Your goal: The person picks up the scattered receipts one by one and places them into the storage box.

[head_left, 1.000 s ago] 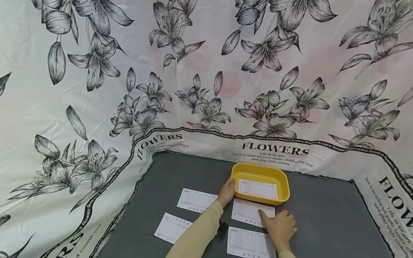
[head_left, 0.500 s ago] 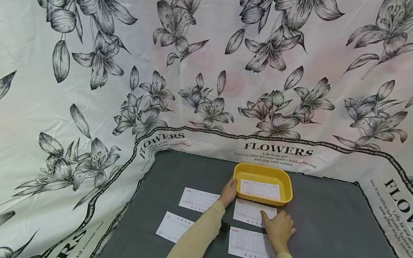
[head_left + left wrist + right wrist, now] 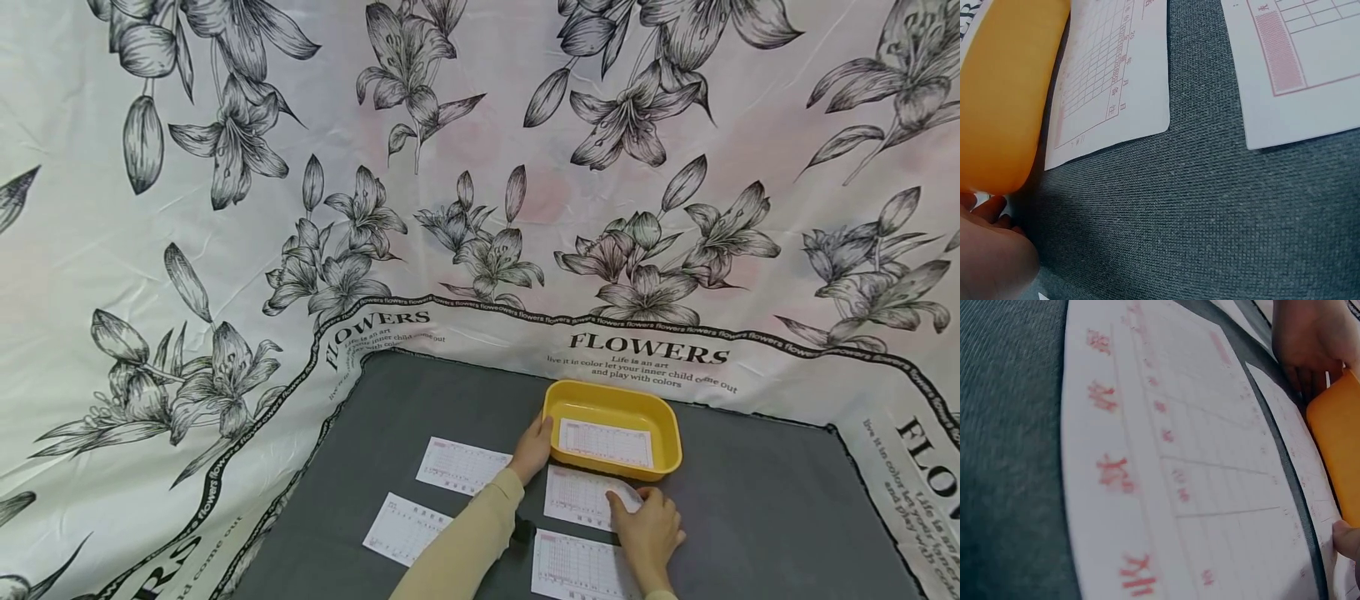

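Note:
A yellow plastic tray (image 3: 611, 402) stands near the back of the table, with a printed paper form (image 3: 606, 442) lying inside it. My left hand (image 3: 531, 450) grips the tray's left end; in the left wrist view its fingers (image 3: 991, 209) curl in under the yellow wall. Just in front of the tray lies another printed form (image 3: 577, 497). Its right end is pinched by my right hand (image 3: 651, 529), thumb on top, and the corner there bends upward. Nearer to me, a further form (image 3: 577, 567) lies flat, partly behind the right hand.
Two more paper forms lie flat on the left, one farther back (image 3: 461, 464) and one nearer (image 3: 405, 527), both partly covered by the left sleeve (image 3: 465, 542). A flower-printed cloth (image 3: 487, 250) rises behind the dark grey tabletop (image 3: 765, 500).
The right fingers have closed on the right end of the form in front of the tray, and its corner has lifted. The left hand stays on the tray. The head view has shifted slightly.

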{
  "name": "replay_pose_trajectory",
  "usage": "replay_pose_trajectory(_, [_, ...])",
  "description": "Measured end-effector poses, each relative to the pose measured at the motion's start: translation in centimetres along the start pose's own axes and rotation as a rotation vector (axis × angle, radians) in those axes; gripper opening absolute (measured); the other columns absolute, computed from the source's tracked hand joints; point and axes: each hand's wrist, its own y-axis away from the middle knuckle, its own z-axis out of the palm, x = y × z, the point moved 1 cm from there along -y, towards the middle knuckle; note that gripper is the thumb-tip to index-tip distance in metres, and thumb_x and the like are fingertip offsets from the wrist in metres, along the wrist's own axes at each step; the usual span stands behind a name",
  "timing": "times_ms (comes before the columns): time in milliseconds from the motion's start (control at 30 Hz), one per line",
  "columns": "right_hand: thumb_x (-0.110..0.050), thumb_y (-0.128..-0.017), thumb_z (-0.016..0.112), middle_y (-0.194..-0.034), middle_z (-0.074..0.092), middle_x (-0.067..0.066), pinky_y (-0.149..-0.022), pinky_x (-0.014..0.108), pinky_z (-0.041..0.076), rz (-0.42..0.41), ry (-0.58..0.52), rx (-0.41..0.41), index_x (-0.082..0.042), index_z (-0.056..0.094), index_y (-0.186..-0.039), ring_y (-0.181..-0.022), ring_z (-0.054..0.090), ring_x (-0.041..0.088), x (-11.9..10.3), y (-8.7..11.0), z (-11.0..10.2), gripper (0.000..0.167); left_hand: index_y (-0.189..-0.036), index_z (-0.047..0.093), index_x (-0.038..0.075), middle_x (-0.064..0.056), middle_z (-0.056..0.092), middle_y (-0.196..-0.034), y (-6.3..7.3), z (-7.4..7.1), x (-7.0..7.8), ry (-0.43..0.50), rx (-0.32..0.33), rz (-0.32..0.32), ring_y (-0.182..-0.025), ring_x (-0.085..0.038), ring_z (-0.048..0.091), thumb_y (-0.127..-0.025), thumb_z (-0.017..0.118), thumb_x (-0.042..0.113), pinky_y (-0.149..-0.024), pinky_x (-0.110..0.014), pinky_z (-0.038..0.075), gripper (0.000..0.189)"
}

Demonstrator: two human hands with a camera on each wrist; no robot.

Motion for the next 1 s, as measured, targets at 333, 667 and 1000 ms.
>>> replay_pose_trajectory(333, [-0.003, -0.099, 0.066, -0.105, 0.067, 0.035, -0.076, 0.065, 0.037, -0.153, 0.01, 0.115, 0.01, 0.07, -0.102, -0.097, 0.059, 0.054, 1.7, 0.7, 0.2, 0.013, -0.168, 0.033, 0.01, -0.015, 0.041, -0.167, 0.4, -0.1, 0.2, -0.022, 0.007, -0.009, -0.156, -0.038, 0.036, -0.119, 0.033, 0.036, -0.129, -0.056, 0.029, 0.055])
replay_pose_trajectory(667, [-0.01, -0.099, 0.074, -0.09, 0.073, 0.028, -0.078, 0.064, 0.03, -0.206, -0.057, 0.168, 0.008, 0.073, -0.098, -0.089, 0.059, 0.049, 1.9, 0.3, -0.7, 0.018, -0.166, 0.039, 0.011, -0.014, 0.047, -0.164, 0.2, 0.1, 0.4, -0.057, 0.048, -0.042, -0.154, -0.038, 0.04, -0.118, 0.034, 0.04, -0.127, -0.057, 0.033, 0.056])
replay_pose_trajectory(1000, [-0.01, -0.1, 0.074, -0.086, 0.074, 0.029, -0.074, 0.063, 0.031, -0.18, -0.117, 0.213, 0.011, 0.075, -0.099, -0.083, 0.061, 0.05, 0.3, 0.3, -2.6, 0.021, -0.167, 0.035, 0.011, -0.012, 0.042, -0.167, 0.0, 0.2, 0.1, -0.014, 0.029, -0.021, -0.157, -0.035, 0.036, -0.118, 0.033, 0.039, -0.129, -0.055, 0.03, 0.056])
